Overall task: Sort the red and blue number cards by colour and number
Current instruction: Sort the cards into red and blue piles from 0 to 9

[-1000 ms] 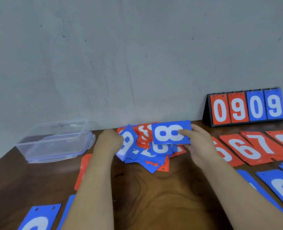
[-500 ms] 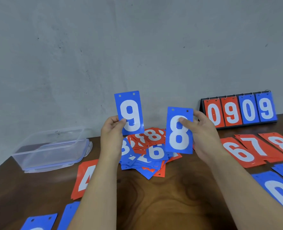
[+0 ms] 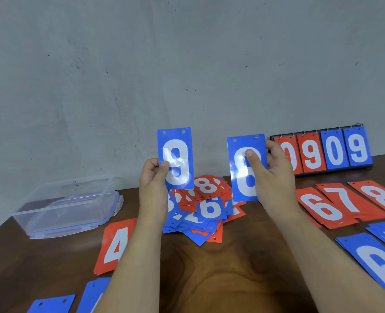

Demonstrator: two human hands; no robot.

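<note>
Lifted off the mixed card pile point(image 3: 206, 206) since a second ago, the blue 9 card point(image 3: 175, 158) and blue 8 card point(image 3: 239, 175) are held upright above it, apart. The 9 is pinched at its lower left by the left grip point(image 3: 154, 177), the 8 by the right grip point(image 3: 275, 175), thumb across the numeral. A clear lidded container point(image 3: 67, 204) is seen on the surface point(image 3: 232, 267) at left; its contents cannot be told.

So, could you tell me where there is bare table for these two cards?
Bare wood: between your forearms, nearer than the pile; before the box, left of the red 4. Crowded: the right, with red 6, red 7, red 8 and blue 6.
</note>
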